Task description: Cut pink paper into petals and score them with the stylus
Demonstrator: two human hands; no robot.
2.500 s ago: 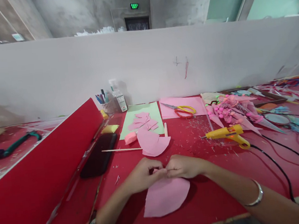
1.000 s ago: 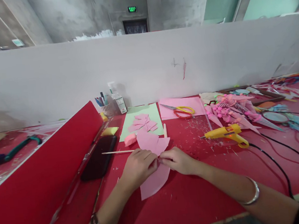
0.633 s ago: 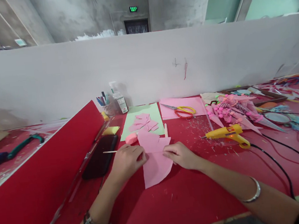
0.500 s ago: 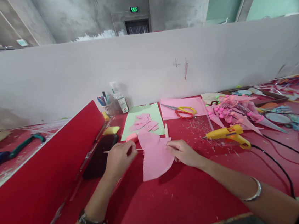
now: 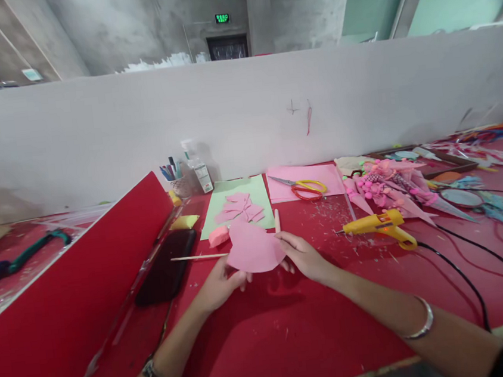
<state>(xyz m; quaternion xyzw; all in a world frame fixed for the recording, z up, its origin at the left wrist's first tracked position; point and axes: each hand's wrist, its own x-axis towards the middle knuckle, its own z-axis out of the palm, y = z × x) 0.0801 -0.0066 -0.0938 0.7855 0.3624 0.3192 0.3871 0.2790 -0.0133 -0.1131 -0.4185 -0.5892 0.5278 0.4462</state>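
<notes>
A curved piece of pink paper (image 5: 257, 251) is held between my two hands, with its lower edge raised towards me. My left hand (image 5: 221, 284) has its fingers partly hidden behind the paper's lower left side, thumb in front. At the right edge my right hand (image 5: 302, 254) pinches the sheet between thumb and fingers. A thin wooden stick (image 5: 198, 257) lies left of the paper, its right end close to my left fingers. Behind the paper are a pink foam-like lump (image 5: 219, 236) and a pale rod (image 5: 277, 220).
Pink paper pieces (image 5: 241, 206) lie on a green sheet (image 5: 212, 216). Scissors (image 5: 305, 189) rest on pink sheets. A yellow glue gun (image 5: 374, 223) with a cable and decorated pink cones (image 5: 386, 183) are at right. A black phone (image 5: 165, 266) and red board (image 5: 86, 284) stand left.
My left hand has moved from above the stick down and right to the paper's lower left edge. The paper's near edge has risen and curled up. The right hand keeps its grip.
</notes>
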